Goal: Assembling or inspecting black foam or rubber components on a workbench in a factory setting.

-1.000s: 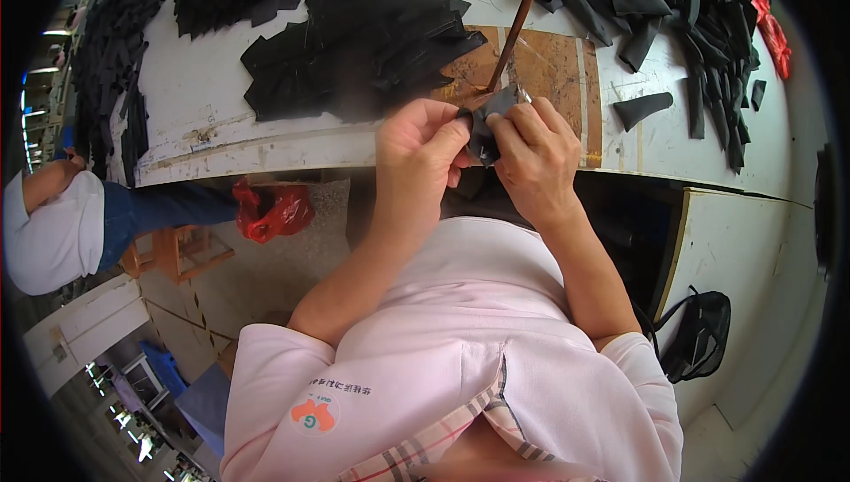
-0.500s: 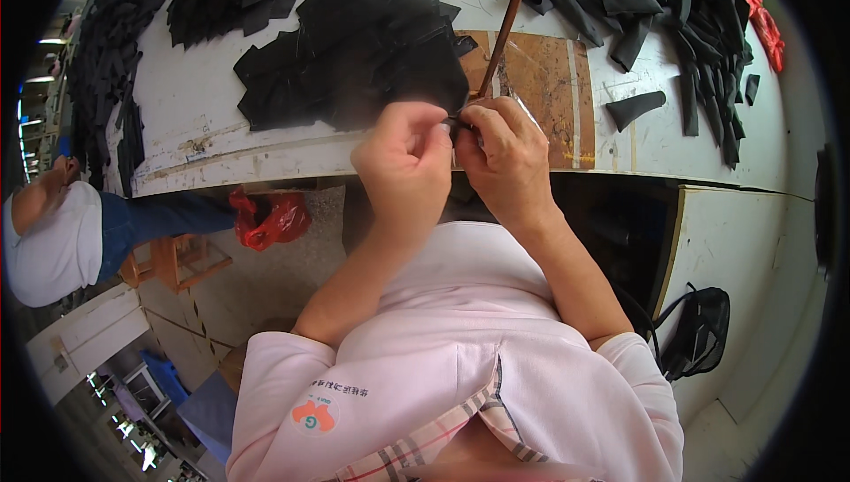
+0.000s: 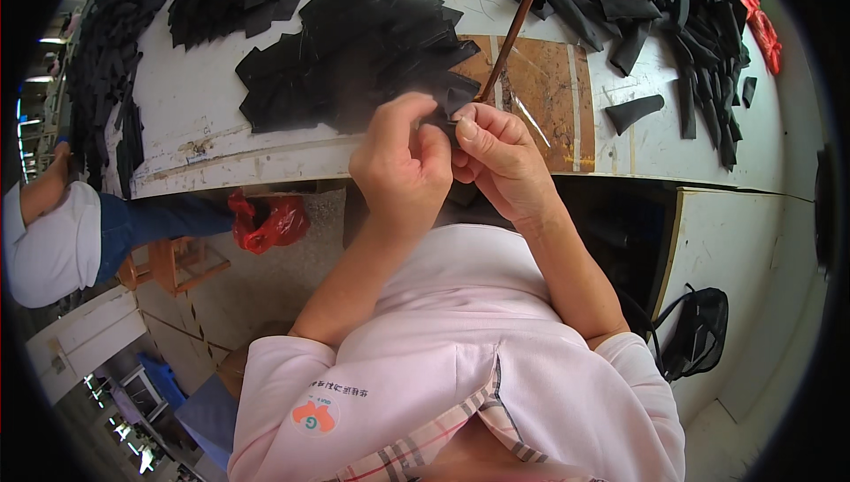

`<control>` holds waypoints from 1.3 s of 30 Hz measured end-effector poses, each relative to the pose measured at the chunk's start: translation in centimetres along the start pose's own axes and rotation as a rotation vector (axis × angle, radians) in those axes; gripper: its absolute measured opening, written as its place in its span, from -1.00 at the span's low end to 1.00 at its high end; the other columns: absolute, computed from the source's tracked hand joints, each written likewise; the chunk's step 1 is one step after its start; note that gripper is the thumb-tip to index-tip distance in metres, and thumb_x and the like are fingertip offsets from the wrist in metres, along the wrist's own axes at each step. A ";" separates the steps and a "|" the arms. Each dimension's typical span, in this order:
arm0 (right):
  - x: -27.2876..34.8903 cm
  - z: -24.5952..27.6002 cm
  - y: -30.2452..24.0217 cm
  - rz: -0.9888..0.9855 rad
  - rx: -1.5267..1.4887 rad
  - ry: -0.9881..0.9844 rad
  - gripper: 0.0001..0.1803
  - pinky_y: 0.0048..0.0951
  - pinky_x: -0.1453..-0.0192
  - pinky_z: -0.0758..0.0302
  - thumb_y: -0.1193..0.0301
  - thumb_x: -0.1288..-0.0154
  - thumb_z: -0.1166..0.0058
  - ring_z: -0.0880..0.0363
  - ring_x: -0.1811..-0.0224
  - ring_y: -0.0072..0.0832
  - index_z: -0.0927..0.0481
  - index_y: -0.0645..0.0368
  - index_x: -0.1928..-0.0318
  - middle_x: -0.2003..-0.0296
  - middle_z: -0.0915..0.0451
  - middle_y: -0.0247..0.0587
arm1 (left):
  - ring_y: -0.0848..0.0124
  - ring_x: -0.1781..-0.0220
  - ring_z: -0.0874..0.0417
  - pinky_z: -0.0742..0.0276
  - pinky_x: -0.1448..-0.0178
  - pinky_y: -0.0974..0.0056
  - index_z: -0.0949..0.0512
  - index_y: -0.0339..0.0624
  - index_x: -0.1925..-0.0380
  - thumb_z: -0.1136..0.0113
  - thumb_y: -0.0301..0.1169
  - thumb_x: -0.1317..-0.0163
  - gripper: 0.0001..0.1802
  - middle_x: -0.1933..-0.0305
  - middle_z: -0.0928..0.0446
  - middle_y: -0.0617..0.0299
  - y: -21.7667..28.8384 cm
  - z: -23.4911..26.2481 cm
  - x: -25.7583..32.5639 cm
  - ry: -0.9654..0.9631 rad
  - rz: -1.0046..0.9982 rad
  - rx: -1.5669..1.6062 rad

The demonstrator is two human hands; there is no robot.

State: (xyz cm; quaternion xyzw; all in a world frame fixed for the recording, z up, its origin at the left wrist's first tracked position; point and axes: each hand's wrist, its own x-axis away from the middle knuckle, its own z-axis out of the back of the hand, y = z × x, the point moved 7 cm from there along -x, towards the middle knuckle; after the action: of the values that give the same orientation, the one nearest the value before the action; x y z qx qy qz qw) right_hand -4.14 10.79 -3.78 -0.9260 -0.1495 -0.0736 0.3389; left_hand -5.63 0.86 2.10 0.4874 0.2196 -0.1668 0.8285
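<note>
A small black piece is being pinched between left hand and right hand. Many black pieces are lying unworked, seemingly

Cut pieces heaped on table left of board; folded pieces right.

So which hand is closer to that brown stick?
The right hand. The brown stick rises from its fingertips, apparently held there. The left hand sits just beside, further left of the stick.
</note>
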 end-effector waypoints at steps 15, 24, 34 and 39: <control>2.0 -1.4 -7.6 0.724 0.794 -0.035 -0.83 -0.67 0.29 -0.37 0.46 -0.14 -0.08 -0.34 0.35 -0.68 -0.43 0.28 0.50 0.39 -0.35 -0.33 | 0.61 0.39 -0.45 -0.36 0.42 0.54 -0.34 -0.37 0.06 -0.08 -0.72 0.02 -0.56 0.32 -0.46 0.18 2.0 -1.9 -0.6 -0.373 0.464 0.915; 2.8 -4.8 -10.1 0.788 0.974 0.079 -0.86 -0.64 0.53 -0.42 0.54 -0.20 0.04 -0.40 0.54 -0.63 -0.36 0.29 0.48 0.58 -0.37 -0.30 | 0.53 0.41 -0.49 -0.46 0.37 0.49 -0.47 -0.33 0.30 -0.08 -0.63 -0.10 -0.87 0.27 -0.47 0.15 4.3 -0.4 -2.6 0.013 -0.032 0.455; 2.8 -6.6 -13.0 0.526 0.726 0.025 -0.78 -0.66 0.39 -0.36 0.39 -0.24 0.02 -0.33 0.51 -0.74 -0.43 0.28 0.48 0.62 -0.42 -0.42 | 0.70 0.84 -0.16 0.03 0.78 0.60 -0.23 -0.28 0.05 0.04 -0.65 -0.12 -0.64 0.42 -0.46 0.15 5.8 -3.1 -4.2 -0.473 0.932 1.869; 3.3 -11.3 -15.9 0.658 0.655 -0.110 -0.73 -0.78 0.56 -0.15 0.27 -0.21 -0.03 -0.24 0.60 -0.82 -0.51 0.27 0.32 0.55 -0.41 -0.49 | 0.69 0.86 -0.14 0.04 0.82 0.58 -0.15 -0.34 -0.05 0.13 -0.61 -0.17 -0.59 0.43 -0.47 0.13 8.3 -2.8 -6.7 -0.645 0.812 2.072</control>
State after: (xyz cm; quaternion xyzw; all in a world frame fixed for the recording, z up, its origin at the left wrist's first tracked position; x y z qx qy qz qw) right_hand -6.60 15.72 15.21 -0.7711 0.1189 0.1381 0.6101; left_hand -7.83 7.66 10.55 0.9021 -0.4165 -0.1048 0.0423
